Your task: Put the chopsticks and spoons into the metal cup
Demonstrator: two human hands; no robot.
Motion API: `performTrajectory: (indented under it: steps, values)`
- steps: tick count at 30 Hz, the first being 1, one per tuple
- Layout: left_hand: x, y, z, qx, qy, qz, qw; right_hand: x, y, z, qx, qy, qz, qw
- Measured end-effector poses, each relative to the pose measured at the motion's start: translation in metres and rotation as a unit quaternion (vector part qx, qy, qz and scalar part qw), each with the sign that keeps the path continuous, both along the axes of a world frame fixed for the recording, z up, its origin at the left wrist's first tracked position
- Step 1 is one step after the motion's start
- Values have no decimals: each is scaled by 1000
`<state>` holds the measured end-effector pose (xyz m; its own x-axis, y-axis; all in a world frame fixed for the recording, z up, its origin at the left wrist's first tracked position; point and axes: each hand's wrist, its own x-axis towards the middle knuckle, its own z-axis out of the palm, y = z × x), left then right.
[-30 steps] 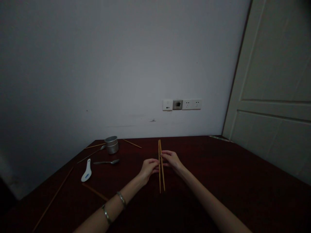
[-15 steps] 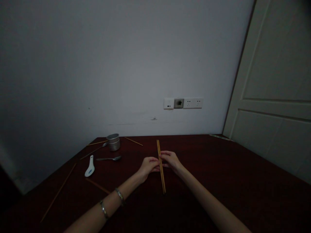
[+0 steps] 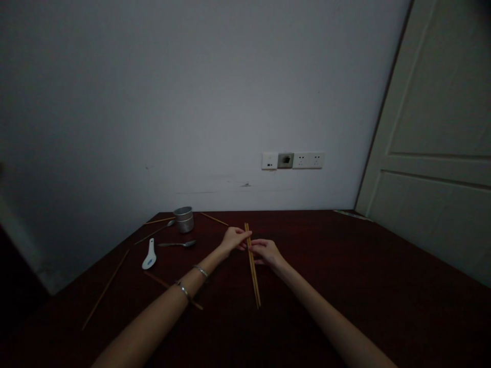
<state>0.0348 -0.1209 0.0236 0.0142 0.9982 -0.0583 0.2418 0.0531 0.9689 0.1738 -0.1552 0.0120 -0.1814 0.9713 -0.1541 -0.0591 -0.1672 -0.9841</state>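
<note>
A pair of light wooden chopsticks [image 3: 253, 276] is held in the middle of the view, side by side, their far ends pointing at the wall. My left hand [image 3: 235, 239] pinches them near the far end, thumb on top. Just below it, my right hand [image 3: 265, 251] grips the same chopsticks from the right side with thumb and fingers. The near ends spread slightly apart.
On the dark red table [image 3: 307, 240], to the left, are a metal cup [image 3: 184, 221], a white spoon [image 3: 150, 255], metal spoons [image 3: 178, 244] and several single chopsticks [image 3: 105, 290]. One chopstick passes under my left forearm. A wall stands behind.
My left hand has moved up the chopsticks toward their far end. The near ends have parted a little. The view has shifted slightly, and more of the chopstick by my left forearm shows.
</note>
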Motion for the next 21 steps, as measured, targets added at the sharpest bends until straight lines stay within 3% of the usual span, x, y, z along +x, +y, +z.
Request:
performTrajectory:
  steps: [5, 12, 16, 21]
  values:
    - [7, -1, -5, -2, 129, 1, 992, -4, 2, -7, -7, -27, 11, 1000]
    - [7, -5, 4, 57, 369, 30, 927, -6, 5, -17, -17, -44, 19, 999]
    - [9, -5, 6, 55, 421, 34, 905, -8, 4, -17, -23, -54, 29, 998]
    - [5, -2, -2, 51, 445, 15, 894, -7, 4, -17, -29, -78, 59, 995]
